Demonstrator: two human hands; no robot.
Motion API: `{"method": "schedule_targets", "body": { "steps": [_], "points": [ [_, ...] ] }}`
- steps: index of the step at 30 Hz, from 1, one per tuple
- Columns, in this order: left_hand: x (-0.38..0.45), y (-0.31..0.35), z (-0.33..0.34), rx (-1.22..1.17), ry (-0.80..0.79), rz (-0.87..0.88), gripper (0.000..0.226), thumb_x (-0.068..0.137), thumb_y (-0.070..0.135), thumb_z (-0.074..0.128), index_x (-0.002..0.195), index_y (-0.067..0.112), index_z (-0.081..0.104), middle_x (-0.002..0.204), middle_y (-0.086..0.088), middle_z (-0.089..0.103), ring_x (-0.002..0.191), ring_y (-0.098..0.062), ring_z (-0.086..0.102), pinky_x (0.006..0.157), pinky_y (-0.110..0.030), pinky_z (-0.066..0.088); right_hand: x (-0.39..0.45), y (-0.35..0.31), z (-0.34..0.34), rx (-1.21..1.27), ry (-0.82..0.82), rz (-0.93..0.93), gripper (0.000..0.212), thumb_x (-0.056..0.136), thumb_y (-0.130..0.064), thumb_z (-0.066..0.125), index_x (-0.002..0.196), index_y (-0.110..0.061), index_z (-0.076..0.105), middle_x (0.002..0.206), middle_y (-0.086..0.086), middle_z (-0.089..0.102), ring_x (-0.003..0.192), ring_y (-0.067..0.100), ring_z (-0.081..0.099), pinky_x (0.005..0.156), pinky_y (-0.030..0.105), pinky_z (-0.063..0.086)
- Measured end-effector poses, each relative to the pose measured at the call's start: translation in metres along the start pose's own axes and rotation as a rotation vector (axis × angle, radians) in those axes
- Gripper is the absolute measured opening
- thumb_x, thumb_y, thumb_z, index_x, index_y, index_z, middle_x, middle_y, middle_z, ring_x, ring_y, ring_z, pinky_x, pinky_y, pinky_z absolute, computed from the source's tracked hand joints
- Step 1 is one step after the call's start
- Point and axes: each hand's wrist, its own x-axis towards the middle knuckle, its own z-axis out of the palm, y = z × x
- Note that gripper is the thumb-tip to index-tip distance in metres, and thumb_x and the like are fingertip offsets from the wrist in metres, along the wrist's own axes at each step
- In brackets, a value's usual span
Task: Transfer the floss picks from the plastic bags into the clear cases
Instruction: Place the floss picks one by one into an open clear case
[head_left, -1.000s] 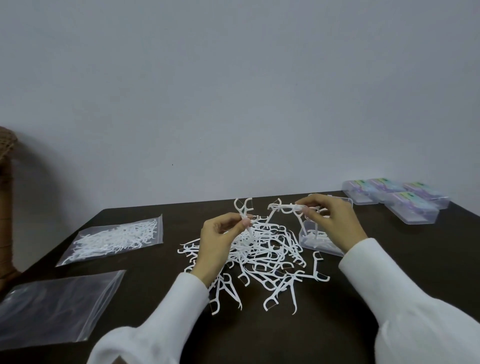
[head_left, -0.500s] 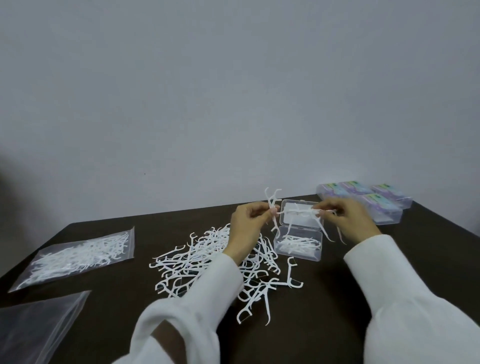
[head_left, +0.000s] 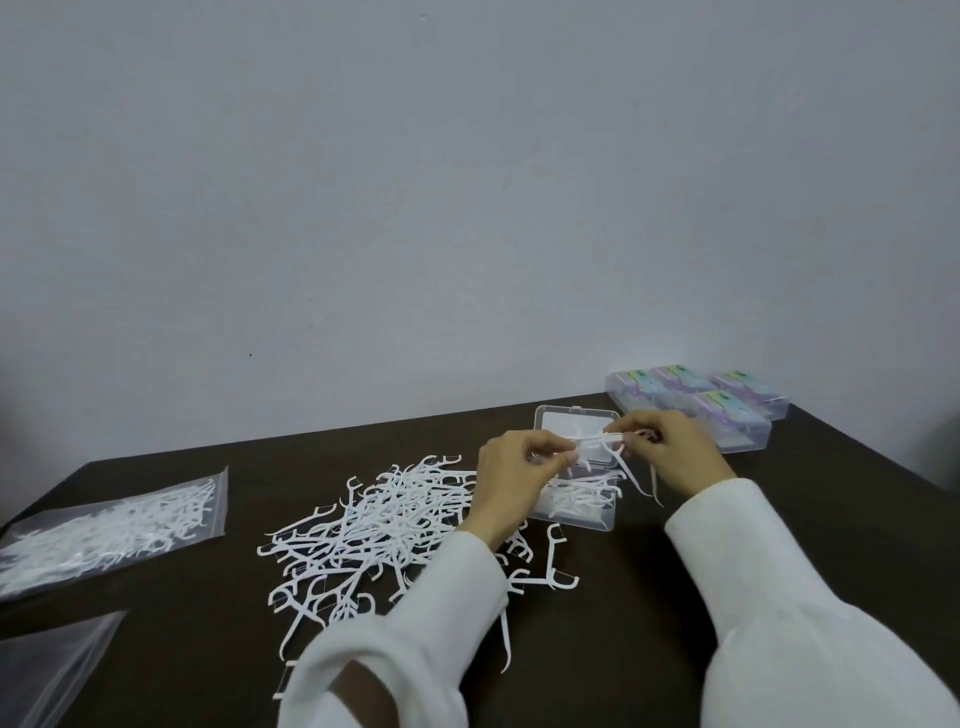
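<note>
- head view: the dark brown table (head_left: 675, 597) carries a loose heap of white plastic floss picks (head_left: 374, 525) near its middle, in front of the person.
- the open clear plastic case (head_left: 576, 506) stands just right of the heap, toward the far edge; its lid is raised behind it and some picks already lie inside.
- the right hand (head_left: 675, 457) pinches a small bundle of picks (head_left: 597, 440) at its right end; the left hand (head_left: 511, 467) pinches the left end of the same bundle.
- the bundle lies across, left to right, directly above the case and along the case's long side; a few handles hang down on the right.
- both hands are equally near to the case; i judge that the next move is only to lower the bundle straight down, keeping it parallel to the case.
- four closed clear cases with coloured labels (head_left: 727, 410) sit at the far right corner.
- a full clear zip bag of picks (head_left: 119, 530) lies at the left edge, and an empty clear bag (head_left: 47, 670) at the near left corner.
</note>
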Motion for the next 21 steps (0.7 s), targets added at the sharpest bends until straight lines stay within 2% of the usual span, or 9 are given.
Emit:
{"method": "schedule_targets", "body": {
  "steps": [4,8,12,14,17,21],
  "points": [
    [-0.001,-0.001,0.001,0.051,0.048,0.031,0.016,0.086,0.028,0.067,0.101,0.024,0.073,0.096,0.008,0.072,0.088,-0.004,0.063,0.092,-0.038,0.051,0.002,0.001,0.001,0.066,0.059,0.001,0.021,0.093,-0.009,0.052,0.107,-0.015,0.066,0.099,0.003,0.062,0.084,0.011,0.057,0.064,0.008,0.037],
    [-0.002,0.0,0.0,0.073,0.198,0.095,0.013,0.083,0.023,0.07,0.096,0.026,0.067,0.089,0.012,0.065,0.084,-0.006,0.061,0.085,-0.04,0.052,-0.001,-0.006,0.001,0.166,0.071,-0.041,0.021,0.092,-0.007,0.052,0.104,-0.014,0.067,0.097,-0.001,0.061,0.086,0.01,0.054,0.078,0.02,0.039],
    [-0.001,0.001,-0.005,0.181,0.298,0.063,0.016,0.083,0.031,0.069,0.097,0.029,0.062,0.087,0.017,0.058,0.089,-0.006,0.056,0.092,-0.038,0.043,-0.002,-0.012,0.0,0.271,0.024,-0.072,0.02,0.092,-0.007,0.051,0.1,-0.019,0.065,0.094,-0.003,0.063,0.078,0.0,0.057,0.068,0.01,0.04],
    [-0.001,0.0,-0.007,0.172,0.283,0.035,0.008,0.085,0.036,0.067,0.09,0.03,0.066,0.082,0.016,0.063,0.085,-0.004,0.058,0.093,-0.038,0.041,-0.002,-0.012,0.001,0.311,0.021,-0.069,0.02,0.092,-0.006,0.051,0.098,-0.02,0.065,0.094,-0.002,0.063,0.078,0.002,0.059,0.068,0.01,0.042],
    [-0.003,0.0,-0.007,0.209,0.278,0.0,0.013,0.087,0.041,0.063,0.084,0.029,0.068,0.081,0.015,0.067,0.081,-0.001,0.058,0.093,-0.032,0.031,-0.002,-0.012,0.002,0.316,0.015,-0.06,0.02,0.092,-0.006,0.051,0.1,-0.018,0.065,0.097,0.0,0.062,0.079,0.005,0.059,0.068,0.012,0.042],
    [0.0,-0.002,-0.007,0.095,0.297,-0.056,0.011,0.086,0.04,0.064,0.077,0.033,0.064,0.075,0.018,0.064,0.078,0.001,0.058,0.096,-0.04,0.042,-0.002,-0.012,0.004,0.289,0.005,-0.075,0.02,0.091,-0.006,0.054,0.1,-0.019,0.066,0.102,0.003,0.063,0.082,0.006,0.059,0.066,0.011,0.043]
  ]
}}
